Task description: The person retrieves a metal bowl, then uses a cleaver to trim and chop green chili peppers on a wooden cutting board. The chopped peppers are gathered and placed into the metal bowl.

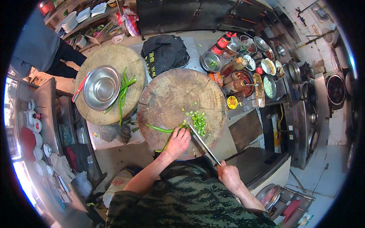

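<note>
My left hand (pixel 179 141) presses long green chili peppers (pixel 159 129) onto a round wooden chopping block (pixel 176 94). The tails of the peppers stick out to the left of the fingers. In my right hand (pixel 229 174) is the handle of a kitchen knife (pixel 204 145), its blade seen nearly edge-on beside my left fingertips. Right of the blade lies a small heap of chopped green chili (pixel 198 122), with a few loose bits above it. Whole green chilies (pixel 123 92) rest on a second wooden block (pixel 125 58) at the left.
The second block also holds a steel bowl (pixel 101 87) and a red-handled peeler-like tool (pixel 81 87). Behind the blocks lies a dark cloth (pixel 164 52). Sauce bottles (pixel 233 67) and bowls crowd the right, including chopped white pieces (pixel 268 87). A person (pixel 42 42) stands at upper left.
</note>
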Demonstrator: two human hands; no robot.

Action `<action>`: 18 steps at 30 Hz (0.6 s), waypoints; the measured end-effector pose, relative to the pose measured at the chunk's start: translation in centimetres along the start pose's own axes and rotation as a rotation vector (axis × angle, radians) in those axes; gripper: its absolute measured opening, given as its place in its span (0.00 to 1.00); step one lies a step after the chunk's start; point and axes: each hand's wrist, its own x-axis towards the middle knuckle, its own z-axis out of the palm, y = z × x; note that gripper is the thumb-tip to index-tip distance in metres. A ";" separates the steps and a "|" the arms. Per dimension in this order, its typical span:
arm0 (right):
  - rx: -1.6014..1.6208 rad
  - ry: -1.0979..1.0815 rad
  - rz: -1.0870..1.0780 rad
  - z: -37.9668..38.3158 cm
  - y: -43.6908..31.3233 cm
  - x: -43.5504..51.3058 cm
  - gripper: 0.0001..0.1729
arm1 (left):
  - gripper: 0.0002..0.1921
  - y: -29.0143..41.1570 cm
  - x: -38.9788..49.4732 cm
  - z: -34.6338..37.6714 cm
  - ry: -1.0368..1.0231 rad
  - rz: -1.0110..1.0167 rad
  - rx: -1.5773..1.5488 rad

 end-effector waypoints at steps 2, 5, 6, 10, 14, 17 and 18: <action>-0.046 -0.057 0.055 0.9 -0.1 0.4 0.09 | 0.19 0.0 -0.1 0.2 -0.002 -0.003 -0.002; 0.023 0.066 -0.047 3.4 -0.2 3.0 0.08 | 0.18 0.0 -0.2 0.6 -0.001 0.002 -0.013; -0.019 0.082 -0.016 4.3 -0.4 3.5 0.07 | 0.18 0.1 -0.3 0.7 0.016 -0.002 -0.024; -0.044 0.113 -0.006 5.6 0.1 3.2 0.08 | 0.15 0.1 -0.3 0.8 0.065 -0.019 -0.071; 0.004 0.074 -0.057 4.3 1.1 0.4 0.10 | 0.14 0.0 -0.3 0.6 0.060 0.010 -0.021; -0.027 0.012 0.053 3.4 1.4 -0.2 0.09 | 0.15 0.1 -0.4 0.5 0.096 0.014 -0.016; 0.015 0.065 0.018 3.2 1.5 0.3 0.09 | 0.15 0.1 -0.3 0.5 0.098 0.017 -0.019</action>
